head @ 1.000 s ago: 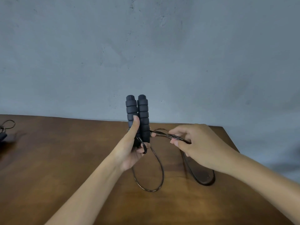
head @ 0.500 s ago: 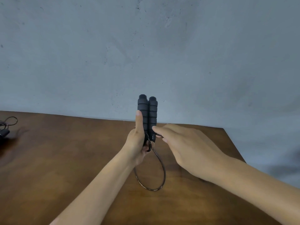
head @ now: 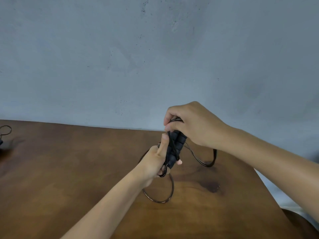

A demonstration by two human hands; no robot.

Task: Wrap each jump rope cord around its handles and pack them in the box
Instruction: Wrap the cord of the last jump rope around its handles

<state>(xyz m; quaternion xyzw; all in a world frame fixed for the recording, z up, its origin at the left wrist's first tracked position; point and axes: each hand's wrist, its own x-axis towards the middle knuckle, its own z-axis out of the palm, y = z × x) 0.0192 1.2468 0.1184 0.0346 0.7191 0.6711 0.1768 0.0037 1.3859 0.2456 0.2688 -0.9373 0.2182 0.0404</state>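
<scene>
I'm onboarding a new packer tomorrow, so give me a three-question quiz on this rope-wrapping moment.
1. True or false: the left hand grips the two black foam jump rope handles side by side.
2. What does the right hand pinch? A) the thin black cord above the handles B) a cardboard box C) nothing
3. Fill in: a loose loop of cord hangs down to the brown wooden ____.

Key: 1 true; 2 A; 3 table. The box is not in view. A second cord lies at the table's far left edge.
</scene>
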